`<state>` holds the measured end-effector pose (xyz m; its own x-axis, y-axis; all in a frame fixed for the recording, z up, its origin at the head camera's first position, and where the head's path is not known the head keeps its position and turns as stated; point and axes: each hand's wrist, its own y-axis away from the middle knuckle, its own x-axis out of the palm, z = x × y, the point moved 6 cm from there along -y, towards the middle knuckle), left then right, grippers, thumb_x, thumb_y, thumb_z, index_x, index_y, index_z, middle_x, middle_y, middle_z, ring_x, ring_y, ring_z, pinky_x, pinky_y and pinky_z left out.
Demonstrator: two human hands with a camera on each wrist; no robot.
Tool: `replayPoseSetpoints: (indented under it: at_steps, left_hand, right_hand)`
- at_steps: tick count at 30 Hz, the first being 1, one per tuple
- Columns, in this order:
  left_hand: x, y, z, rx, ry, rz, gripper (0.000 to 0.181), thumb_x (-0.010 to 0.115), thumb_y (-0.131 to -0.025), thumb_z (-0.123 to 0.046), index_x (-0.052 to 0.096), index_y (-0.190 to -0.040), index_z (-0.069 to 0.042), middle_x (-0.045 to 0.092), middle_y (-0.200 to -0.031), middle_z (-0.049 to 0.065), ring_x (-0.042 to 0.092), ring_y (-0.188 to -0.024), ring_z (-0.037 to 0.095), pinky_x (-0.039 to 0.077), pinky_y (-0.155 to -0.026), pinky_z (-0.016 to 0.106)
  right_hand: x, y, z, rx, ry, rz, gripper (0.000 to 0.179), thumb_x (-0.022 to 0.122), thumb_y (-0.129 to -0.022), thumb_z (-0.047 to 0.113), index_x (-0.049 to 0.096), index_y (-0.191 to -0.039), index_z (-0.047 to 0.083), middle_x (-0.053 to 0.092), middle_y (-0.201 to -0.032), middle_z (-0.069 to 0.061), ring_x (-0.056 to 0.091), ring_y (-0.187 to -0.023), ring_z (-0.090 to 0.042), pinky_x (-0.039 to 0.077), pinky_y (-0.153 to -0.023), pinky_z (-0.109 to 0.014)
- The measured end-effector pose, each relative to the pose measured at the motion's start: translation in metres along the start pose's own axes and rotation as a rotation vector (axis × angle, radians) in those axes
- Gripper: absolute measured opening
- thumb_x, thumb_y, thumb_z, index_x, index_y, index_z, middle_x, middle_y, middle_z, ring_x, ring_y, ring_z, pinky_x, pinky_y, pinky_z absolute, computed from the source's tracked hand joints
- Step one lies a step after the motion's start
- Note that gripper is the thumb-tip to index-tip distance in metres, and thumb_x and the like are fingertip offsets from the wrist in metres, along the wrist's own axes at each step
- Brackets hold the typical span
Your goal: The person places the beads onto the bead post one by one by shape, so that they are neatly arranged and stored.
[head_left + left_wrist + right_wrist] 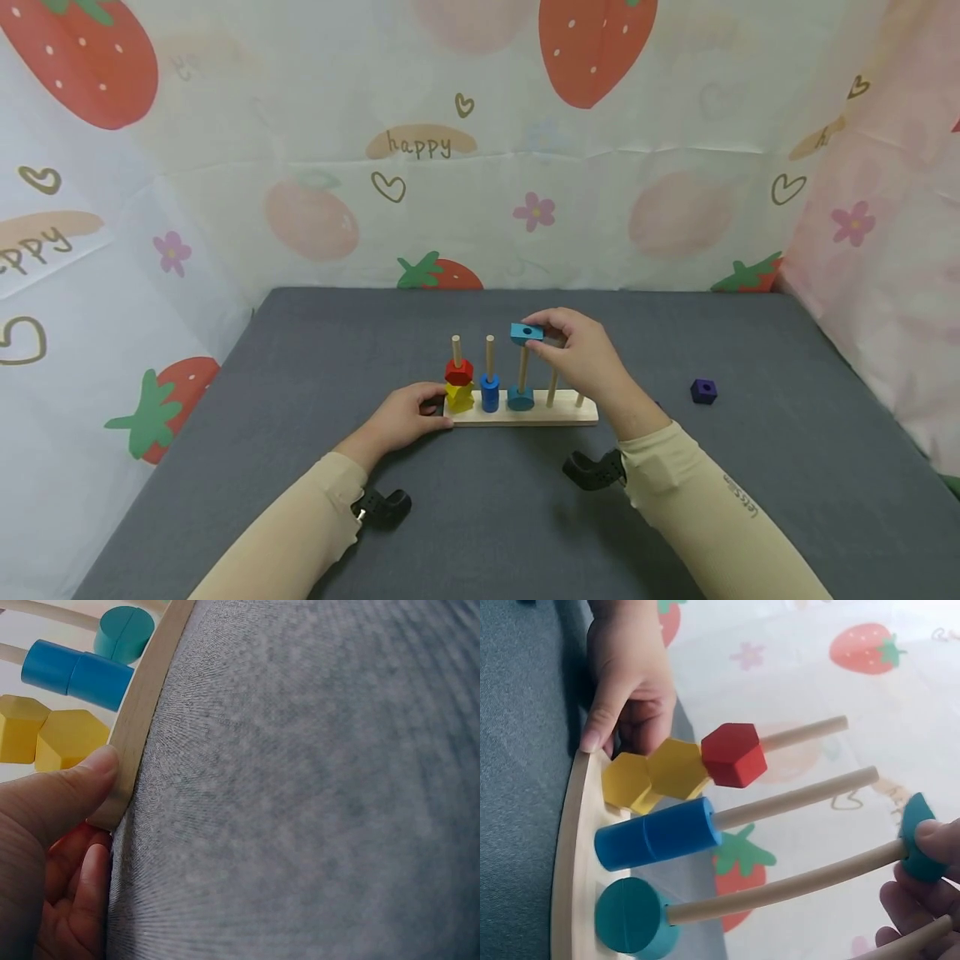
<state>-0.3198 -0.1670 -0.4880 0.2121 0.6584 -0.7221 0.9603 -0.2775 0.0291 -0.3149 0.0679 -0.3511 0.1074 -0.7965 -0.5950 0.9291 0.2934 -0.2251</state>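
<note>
My left hand [401, 417] grips the left end of a wooden peg stand [525, 420], thumb against its front edge. Yellow blocks [676, 769] and a red hexagonal block [733, 755] are stacked on the leftmost peg. Blue cylinders [490, 395] sit on the second peg. At the bottom of the third peg are teal blocks [634, 919] that together look round. Atop that same peg, my right hand [585, 348] pinches a teal half-round block [517, 335], its hole at the peg's tip. Two further pegs on the right carry no blocks.
A purple cube-like block [703, 392] with a hole lies on the grey tabletop [480, 517], right of the stand. Behind the table hangs a strawberry-print cloth [465, 217], which also covers both sides.
</note>
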Motion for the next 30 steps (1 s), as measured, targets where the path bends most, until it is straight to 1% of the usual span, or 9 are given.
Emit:
replayPoseSetpoints:
  at_steps: [5, 8, 11, 17, 19, 21, 25, 27, 30]
  left_hand:
    - [-0.001, 0.0, -0.001, 0.0, -0.005, -0.003, 0.05, 0.074, -0.077, -0.028, 0.058, -0.122, -0.016, 0.056, -0.121, 0.0, 0.054, -0.107, 0.013, 0.047, -0.09, 0.03]
    - [-0.001, 0.0, -0.001, 0.003, -0.007, -0.001, 0.05, 0.074, -0.077, -0.028, 0.058, -0.122, -0.016, 0.056, -0.121, 0.0, 0.054, -0.107, 0.013, 0.047, -0.09, 0.03]
    - [0.0, 0.0, -0.001, 0.003, -0.004, -0.001, 0.05, 0.074, -0.077, -0.029, 0.058, -0.122, -0.016, 0.056, -0.122, 0.0, 0.054, -0.108, 0.014, 0.047, -0.09, 0.03]
    - [0.0, 0.0, 0.0, -0.001, -0.004, -0.004, 0.05, 0.074, -0.077, -0.029, 0.058, -0.122, -0.016, 0.056, -0.122, 0.0, 0.054, -0.108, 0.014, 0.047, -0.09, 0.031]
    - [0.0, 0.0, 0.0, 0.0, -0.003, -0.005, 0.05, 0.074, -0.077, -0.029, 0.058, -0.122, -0.016, 0.056, -0.121, 0.0, 0.054, -0.108, 0.014, 0.047, -0.09, 0.03]
    - [0.0, -0.001, 0.0, 0.001, 0.0, -0.007, 0.05, 0.074, -0.077, -0.029, 0.058, -0.122, -0.016, 0.056, -0.121, 0.0, 0.054, -0.108, 0.014, 0.047, -0.09, 0.031]
    - [0.0, -0.001, 0.0, 0.002, 0.002, -0.008, 0.049, 0.074, -0.077, -0.028, 0.058, -0.122, -0.016, 0.057, -0.121, 0.0, 0.054, -0.108, 0.014, 0.047, -0.09, 0.031]
    - [0.0, -0.001, 0.001, -0.001, 0.001, -0.006, 0.049, 0.074, -0.077, -0.028, 0.058, -0.122, -0.016, 0.057, -0.121, 0.0, 0.054, -0.108, 0.014, 0.047, -0.09, 0.031]
    - [0.0, 0.0, 0.0, -0.006, -0.004, -0.002, 0.05, 0.074, -0.077, -0.028, 0.058, -0.122, -0.016, 0.056, -0.121, 0.0, 0.054, -0.108, 0.015, 0.047, -0.09, 0.031]
  right_hand:
    - [0.005, 0.001, -0.006, 0.039, 0.036, 0.035, 0.023, 0.063, -0.087, 0.019, 0.063, -0.11, 0.018, 0.059, -0.108, 0.001, 0.055, -0.093, -0.016, 0.049, -0.077, -0.034]
    - [0.008, 0.001, -0.009, 0.052, 0.039, 0.04, 0.024, 0.063, -0.087, 0.019, 0.062, -0.111, 0.02, 0.059, -0.107, 0.002, 0.055, -0.093, -0.016, 0.049, -0.077, -0.034]
    - [0.009, 0.001, -0.012, 0.054, 0.024, 0.035, 0.026, 0.064, -0.086, 0.019, 0.059, -0.112, 0.02, 0.06, -0.105, 0.004, 0.055, -0.091, -0.016, 0.048, -0.076, -0.034]
    - [0.012, 0.002, -0.021, 0.092, -0.024, 0.019, 0.019, 0.065, -0.086, 0.022, 0.059, -0.103, 0.02, 0.06, -0.094, 0.002, 0.053, -0.08, -0.018, 0.046, -0.068, -0.032]
    - [0.014, 0.003, -0.023, 0.1, -0.032, 0.012, 0.018, 0.065, -0.086, 0.022, 0.059, -0.103, 0.02, 0.06, -0.093, 0.001, 0.052, -0.078, -0.019, 0.046, -0.067, -0.032]
    - [0.015, 0.004, -0.025, 0.099, -0.042, 0.001, 0.02, 0.065, -0.086, 0.021, 0.058, -0.104, 0.019, 0.06, -0.097, 0.0, 0.054, -0.081, -0.017, 0.047, -0.07, -0.032]
    - [0.017, 0.004, -0.027, 0.113, -0.094, -0.032, 0.025, 0.065, -0.085, 0.018, 0.055, -0.108, 0.017, 0.059, -0.103, -0.003, 0.057, -0.089, -0.017, 0.049, -0.077, -0.035]
    - [0.018, 0.005, -0.029, 0.134, -0.155, -0.045, 0.029, 0.066, -0.085, 0.015, 0.052, -0.111, 0.014, 0.059, -0.106, -0.005, 0.057, -0.093, -0.018, 0.049, -0.081, -0.035]
    - [0.021, 0.007, -0.034, 0.187, -0.236, -0.055, 0.031, 0.066, -0.084, 0.013, 0.05, -0.11, 0.011, 0.057, -0.106, -0.006, 0.057, -0.093, -0.019, 0.049, -0.081, -0.034]
